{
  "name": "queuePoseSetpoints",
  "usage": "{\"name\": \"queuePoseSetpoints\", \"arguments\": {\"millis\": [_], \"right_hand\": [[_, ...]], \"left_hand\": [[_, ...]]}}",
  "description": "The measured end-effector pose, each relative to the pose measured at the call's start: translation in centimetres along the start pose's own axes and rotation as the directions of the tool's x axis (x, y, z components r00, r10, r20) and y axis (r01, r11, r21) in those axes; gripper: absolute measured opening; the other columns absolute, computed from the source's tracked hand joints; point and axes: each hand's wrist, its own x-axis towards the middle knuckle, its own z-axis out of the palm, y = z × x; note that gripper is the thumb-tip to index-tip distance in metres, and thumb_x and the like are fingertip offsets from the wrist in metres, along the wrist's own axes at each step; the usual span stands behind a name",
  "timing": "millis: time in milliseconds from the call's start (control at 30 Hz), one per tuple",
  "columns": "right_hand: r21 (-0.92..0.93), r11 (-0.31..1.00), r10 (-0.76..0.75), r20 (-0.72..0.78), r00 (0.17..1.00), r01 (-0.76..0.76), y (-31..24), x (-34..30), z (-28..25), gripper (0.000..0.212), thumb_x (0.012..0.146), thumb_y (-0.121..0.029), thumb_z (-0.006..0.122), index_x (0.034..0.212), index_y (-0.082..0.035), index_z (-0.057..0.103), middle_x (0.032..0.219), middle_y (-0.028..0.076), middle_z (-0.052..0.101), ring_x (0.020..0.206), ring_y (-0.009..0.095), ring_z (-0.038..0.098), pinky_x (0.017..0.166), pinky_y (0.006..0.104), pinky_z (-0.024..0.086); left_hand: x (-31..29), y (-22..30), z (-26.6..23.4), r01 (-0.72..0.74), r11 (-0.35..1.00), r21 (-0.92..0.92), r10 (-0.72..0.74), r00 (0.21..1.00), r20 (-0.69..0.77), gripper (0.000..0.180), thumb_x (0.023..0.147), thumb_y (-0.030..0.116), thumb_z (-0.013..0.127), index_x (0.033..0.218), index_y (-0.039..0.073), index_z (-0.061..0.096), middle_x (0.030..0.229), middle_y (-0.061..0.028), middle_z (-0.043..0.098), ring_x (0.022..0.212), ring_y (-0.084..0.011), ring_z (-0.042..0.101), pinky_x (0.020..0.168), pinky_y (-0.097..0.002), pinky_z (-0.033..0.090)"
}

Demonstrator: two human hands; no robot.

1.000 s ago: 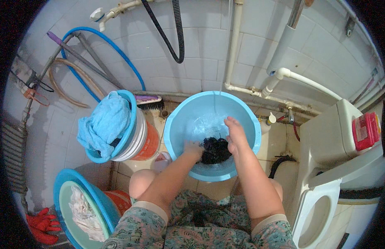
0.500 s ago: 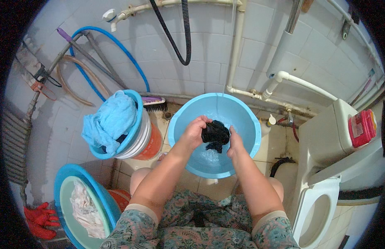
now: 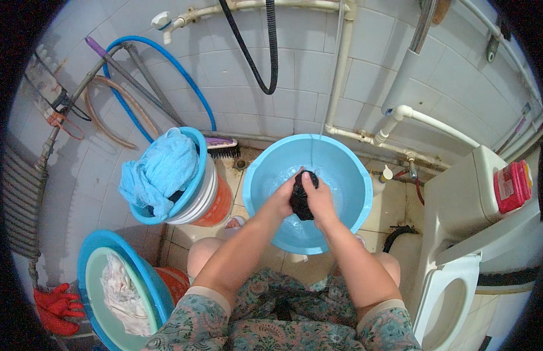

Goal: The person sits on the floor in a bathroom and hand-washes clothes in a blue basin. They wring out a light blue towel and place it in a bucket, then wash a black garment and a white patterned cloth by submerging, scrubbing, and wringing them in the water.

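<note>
A bunched black cloth [image 3: 302, 202] is squeezed between my two hands above the large light-blue basin [image 3: 353, 225]. My left hand [image 3: 286, 195] grips its left side, fingers partly hidden behind it. On the other side, my right hand [image 3: 318, 199] is closed round it with the thumb on top. What kind of garment the cloth is cannot be made out. Some water lies in the basin, and a thin stream of water [image 3: 321, 117] falls into its far side.
Left of the basin, a blue tub [image 3: 200, 153] with light-blue cloth [image 3: 160, 169] rests on a bucket [image 3: 216, 199]. Nearer, a green basin [image 3: 96, 281] holds pale laundry. A scrub brush [image 3: 223, 143] lies by the wall; a toilet [image 3: 426, 298] stands at right.
My hands have come closer together. The black cloth, which hung loosely spread between them, is now gathered into a compact bundle. The whole view has shifted slightly.
</note>
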Motion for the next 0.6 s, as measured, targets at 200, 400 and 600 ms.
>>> {"name": "queuePoseSetpoints", "arguments": {"millis": [200,400,600], "right_hand": [[-0.443,0.889,-0.127,0.009,0.992,0.117,0.9,0.4,0.1,0.052,0.088,-0.043,0.038,0.091,0.005,0.058,0.085,0.029,0.058,0.083,0.044,0.055,0.073,0.0463,0.042],[-0.161,0.985,0.015,-0.275,0.961,-0.061,4.4,3.1,-2.0,0.041,0.085,-0.032,0.053,0.105,0.004,0.050,0.098,0.023,0.058,0.091,0.035,0.056,0.076,0.0403,0.043],[0.141,0.913,0.401,-0.161,0.902,-0.382,1.0,3.0,-4.0,0.070,0.082,-0.024,0.056,0.138,-0.011,0.018,0.131,0.021,0.034,0.115,0.033,0.039,0.088,0.0431,0.038]], "left_hand": [[-0.3,-0.2,3.3,-0.138,0.956,0.259,0.247,0.854,-0.457,0.041,0.077,0.040,0.062,0.098,0.005,0.054,0.089,-0.0113,0.058,0.076,-0.0235,0.057,0.068,-0.0371,0.047],[3.3,-0.2,-3.4,0.028,0.347,0.938,0.591,0.770,-0.242,0.054,0.077,0.046,0.057,0.109,0.003,0.053,0.089,-0.0183,0.060,0.083,-0.0323,0.057,0.077,-0.0394,0.044],[1.7,-2.9,-7.2,0.372,-0.534,0.760,0.424,0.895,-0.140,0.049,0.078,0.045,0.054,0.120,0.019,0.051,0.134,-0.0172,0.026,0.117,-0.0371,0.035,0.092,-0.0460,0.036]]}}
